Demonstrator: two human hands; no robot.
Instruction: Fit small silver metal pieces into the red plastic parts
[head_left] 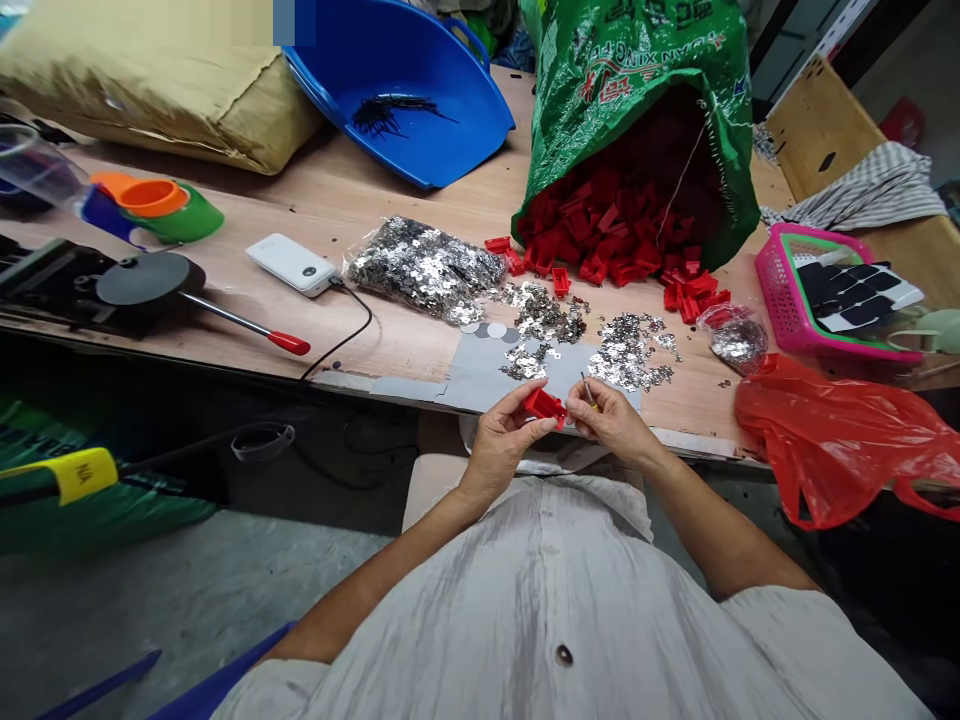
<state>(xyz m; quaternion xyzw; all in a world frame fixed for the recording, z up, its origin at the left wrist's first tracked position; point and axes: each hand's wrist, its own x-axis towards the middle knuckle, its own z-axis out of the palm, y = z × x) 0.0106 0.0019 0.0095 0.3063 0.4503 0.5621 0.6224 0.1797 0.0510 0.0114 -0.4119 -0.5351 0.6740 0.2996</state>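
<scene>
My left hand [504,434] is closed around a small red plastic housing [543,404] at the table's front edge, thumb below and fingers above. My right hand [611,418] meets the housing's right end with its fingertips. A thin metal tool [587,385] with a bit of yellow on it sticks up between those fingers; its exact kind is hard to make out. Any small part pinched at the housing is hidden. Just beyond my hands, small silvery metal pieces [628,350] lie in loose piles, partly on a grey sheet [472,372].
A green woven sack [637,60] spills red housings [607,225] onto the table. Left of it are a clear bag of metal pieces [424,265], a white power bank [291,263], a blue dustpan-like scoop [450,120] and a lever press [150,280]. Rightward sit a pink basket [780,290] and red plastic bag [847,425].
</scene>
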